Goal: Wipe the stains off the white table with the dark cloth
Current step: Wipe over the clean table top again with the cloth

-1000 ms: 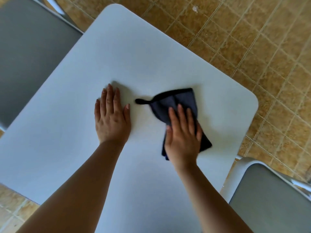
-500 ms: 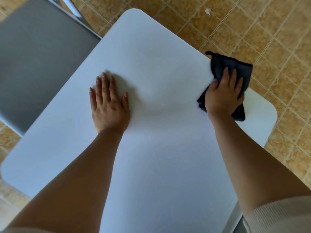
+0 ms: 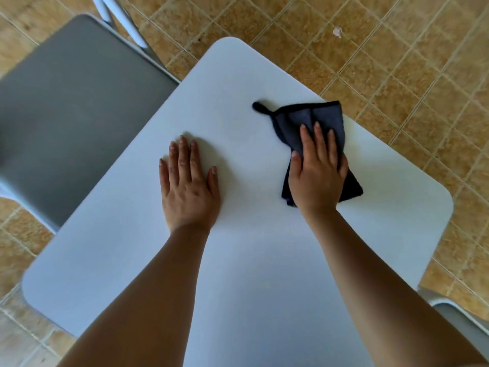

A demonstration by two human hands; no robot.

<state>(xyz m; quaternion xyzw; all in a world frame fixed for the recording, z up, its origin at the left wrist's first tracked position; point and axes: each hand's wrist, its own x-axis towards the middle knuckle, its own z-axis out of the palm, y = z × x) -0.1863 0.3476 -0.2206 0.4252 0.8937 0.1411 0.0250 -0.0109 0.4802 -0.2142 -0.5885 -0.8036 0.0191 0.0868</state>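
The right hand (image 3: 316, 176) is pressing flat, fingers extended, on the dark cloth (image 3: 312, 123), which is lying on the white worktop (image 3: 251, 260) toward its far right edge. The cloth's hanging loop (image 3: 260, 108) is pointing left, beyond the fingertips. The left hand (image 3: 189, 186) is resting palm-down and spread on bare worktop, holding nothing, apart from the cloth.

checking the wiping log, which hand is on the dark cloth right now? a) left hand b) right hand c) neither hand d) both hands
b: the right hand presses flat on the dark cloth, while the left hand lies flat on the bare white table, apart from the cloth.
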